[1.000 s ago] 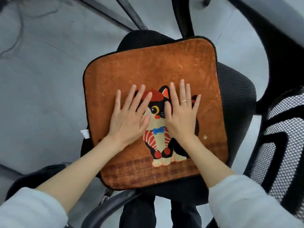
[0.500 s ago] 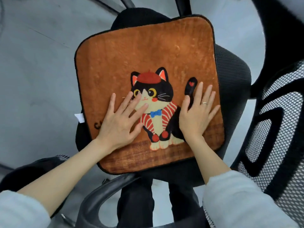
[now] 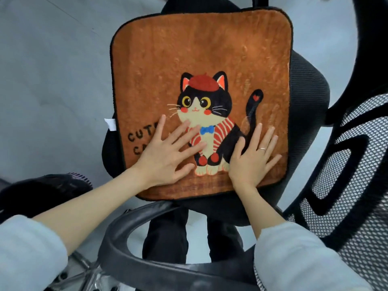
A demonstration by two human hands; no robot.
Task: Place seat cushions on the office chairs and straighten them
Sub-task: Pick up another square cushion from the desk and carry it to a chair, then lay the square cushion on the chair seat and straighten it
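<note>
An orange plush seat cushion [image 3: 189, 49] with a black cat in a red beret lies flat on the black mesh seat of an office chair [image 3: 308, 85]. My left hand [image 3: 168, 154] rests palm down, fingers spread, on the cushion's near left part, covering part of the printed words. My right hand [image 3: 252, 160], a ring on one finger, lies flat with fingers spread on the near right part, beside the cat's tail. Neither hand grips anything. A white tag [image 3: 110, 124] sticks out at the cushion's left edge.
The chair's mesh backrest [image 3: 346, 196] stands at the right and a black curved armrest [image 3: 134, 234] arcs just below the cushion. My dark trouser legs [image 3: 168, 234] show under the seat. Grey floor [image 3: 52, 70] spreads to the left; a dark object [image 3: 42, 192] lies at lower left.
Both hands have slid across the cushion toward its near edge and spread apart, uncovering the cat's face. The cushion stays flat on the seat.
</note>
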